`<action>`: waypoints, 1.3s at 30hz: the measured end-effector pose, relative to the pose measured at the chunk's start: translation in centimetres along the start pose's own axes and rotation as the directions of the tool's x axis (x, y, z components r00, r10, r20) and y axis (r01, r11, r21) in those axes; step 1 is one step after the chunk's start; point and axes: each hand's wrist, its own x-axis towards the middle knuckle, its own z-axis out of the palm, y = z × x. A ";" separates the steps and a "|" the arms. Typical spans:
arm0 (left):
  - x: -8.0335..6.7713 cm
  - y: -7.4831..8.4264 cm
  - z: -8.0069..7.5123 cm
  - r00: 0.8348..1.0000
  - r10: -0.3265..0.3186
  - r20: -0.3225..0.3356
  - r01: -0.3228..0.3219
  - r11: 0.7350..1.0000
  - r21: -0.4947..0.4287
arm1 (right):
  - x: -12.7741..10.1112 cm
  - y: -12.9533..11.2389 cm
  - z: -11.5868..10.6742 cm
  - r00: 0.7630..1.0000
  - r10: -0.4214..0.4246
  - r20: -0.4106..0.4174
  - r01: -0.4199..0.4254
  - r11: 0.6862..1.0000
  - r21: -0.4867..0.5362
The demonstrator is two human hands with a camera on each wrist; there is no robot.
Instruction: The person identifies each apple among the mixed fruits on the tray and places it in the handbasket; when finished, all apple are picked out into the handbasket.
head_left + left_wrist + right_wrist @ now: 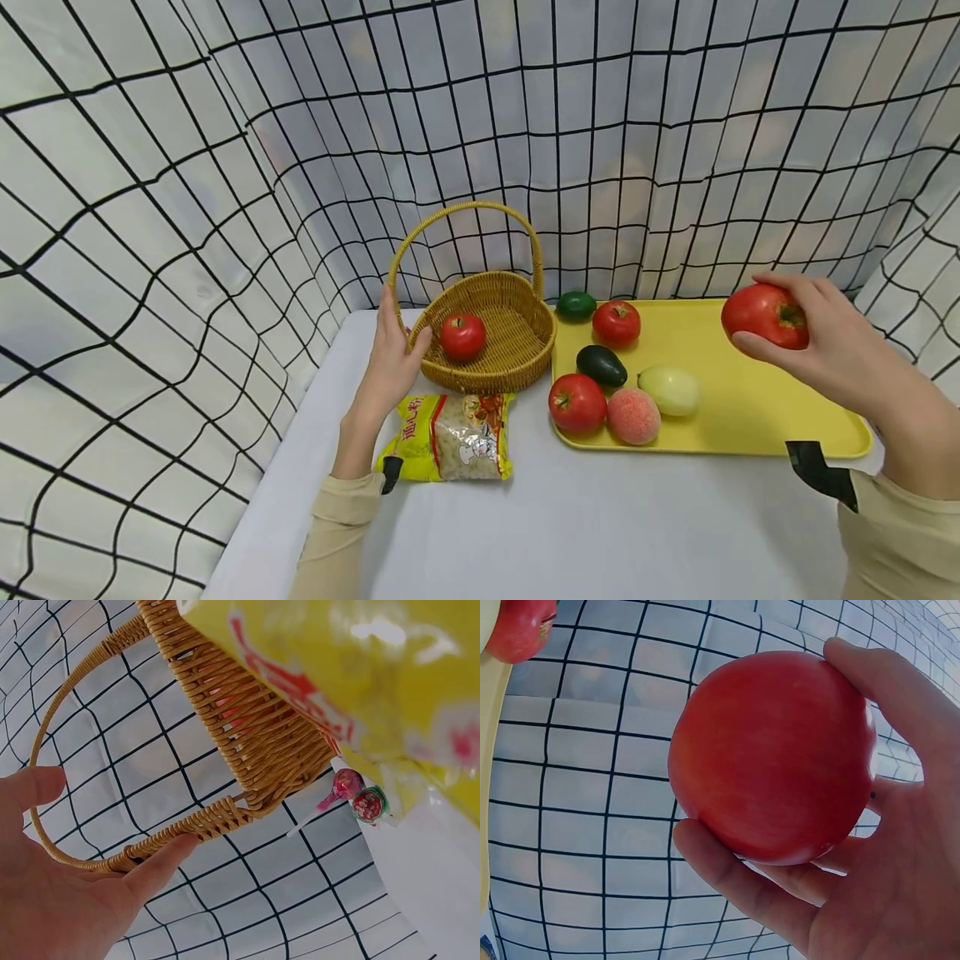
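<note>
My right hand grips a red apple above the right part of the yellow tray; in the right wrist view thumb and fingers curve round it. On the left, my left hand rests its fairly straight fingers along the outer side of the wicker basket, by the foot of its handle, with the thumb held apart. Inside the basket lies another red apple. The tray's left part bears two more red apples, a peach, a pale yellow-green fruit and a dark green avocado-shaped fruit.
A yellow bag of pasta lies in front of the basket. Two wrapped lollipops show beside the basket in the left wrist view. A smaller green fruit sits at the tray's back left corner. Black netting surrounds the white table.
</note>
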 end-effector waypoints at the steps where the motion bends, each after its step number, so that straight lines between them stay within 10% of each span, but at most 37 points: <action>1: 0.2 0.0 -0.1 1.000 0.002 0.002 -0.002 1.000 0.002 | 0.0 -0.1 -0.1 1.000 -0.002 -0.006 0.002 1.000 -0.001; 39: 0.1 0.5 -0.3 1.000 -0.024 0.017 0.024 1.000 0.013 | -0.6 -1.3 -1.1 0.984 -0.086 -0.157 0.097 0.993 0.061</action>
